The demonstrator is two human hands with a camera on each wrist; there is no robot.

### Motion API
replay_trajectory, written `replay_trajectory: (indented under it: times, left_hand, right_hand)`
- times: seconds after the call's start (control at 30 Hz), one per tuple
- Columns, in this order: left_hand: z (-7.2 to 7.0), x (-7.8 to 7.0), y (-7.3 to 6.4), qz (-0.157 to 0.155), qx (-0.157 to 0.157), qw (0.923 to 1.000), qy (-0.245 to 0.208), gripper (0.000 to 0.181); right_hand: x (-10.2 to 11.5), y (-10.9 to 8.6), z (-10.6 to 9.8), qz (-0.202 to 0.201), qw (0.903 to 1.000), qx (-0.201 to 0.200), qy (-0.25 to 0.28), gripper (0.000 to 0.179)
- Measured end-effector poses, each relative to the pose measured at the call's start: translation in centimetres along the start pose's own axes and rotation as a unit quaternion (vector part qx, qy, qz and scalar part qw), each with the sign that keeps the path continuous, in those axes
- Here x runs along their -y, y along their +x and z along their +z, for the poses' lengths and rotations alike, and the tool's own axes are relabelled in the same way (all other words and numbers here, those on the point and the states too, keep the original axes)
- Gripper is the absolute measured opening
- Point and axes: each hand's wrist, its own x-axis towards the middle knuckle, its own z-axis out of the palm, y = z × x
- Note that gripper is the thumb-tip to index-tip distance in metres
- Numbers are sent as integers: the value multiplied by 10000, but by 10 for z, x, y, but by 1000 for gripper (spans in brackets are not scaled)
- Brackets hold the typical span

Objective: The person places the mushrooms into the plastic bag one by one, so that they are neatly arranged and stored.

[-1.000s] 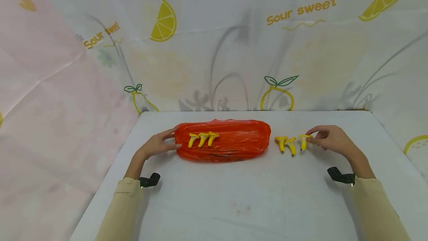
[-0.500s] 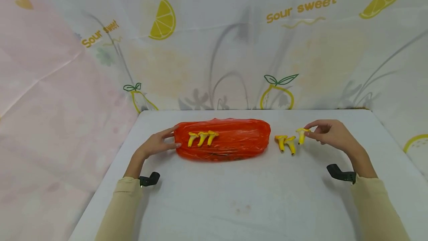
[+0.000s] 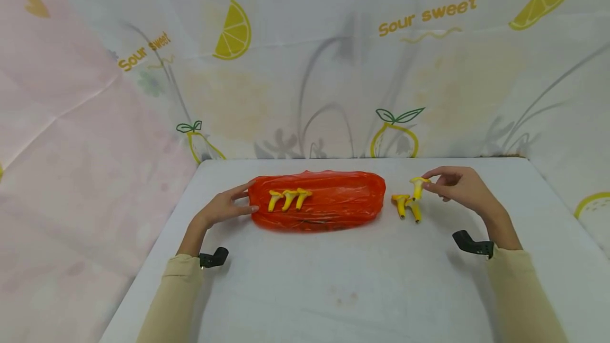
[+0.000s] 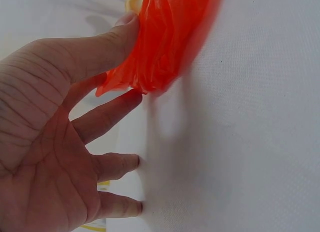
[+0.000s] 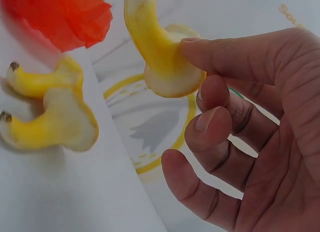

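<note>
My right hand (image 3: 459,188) pinches a yellow chanterelle mushroom (image 5: 160,47) between thumb and forefinger, raised above the table, with its other fingers loosely bent. Just below and left of it, two similar mushrooms (image 5: 55,119) lie side by side on the table. My left hand (image 3: 221,207) holds the left end of a long, low, red plastic-wrapped thing (image 3: 343,200); in the left wrist view, thumb and forefinger grip the red plastic (image 4: 165,37) while the other fingers spread apart. Three more yellow mushrooms (image 3: 287,199) lie in a row on its left half. What the plastic covers is hidden.
Everything lies on a white-covered table (image 3: 333,285). Behind it hangs a cloth backdrop (image 3: 295,94) printed with lemons. Dark wrist-worn cameras (image 3: 472,242) sit on both forearms.
My right hand has lifted one mushroom off the table and carried it left, over the two that lie there. The left hand and the red thing stay in place.
</note>
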Motion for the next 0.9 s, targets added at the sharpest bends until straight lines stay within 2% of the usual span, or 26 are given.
replay_trajectory:
  times: [0.33,0.53,0.9]
  left_hand:
    - [0,0,1,77,9,10000,-12,86]
    - [0,2,1,81,4,10000,-24,87]
    - [0,3,2,146,-13,9998,133,88]
  right_hand:
    - [8,12,11,-370,9982,-38,460,30]
    - [10,17,19,-328,9969,57,710,31]
    - [27,30,33,-321,9978,83,578,33]
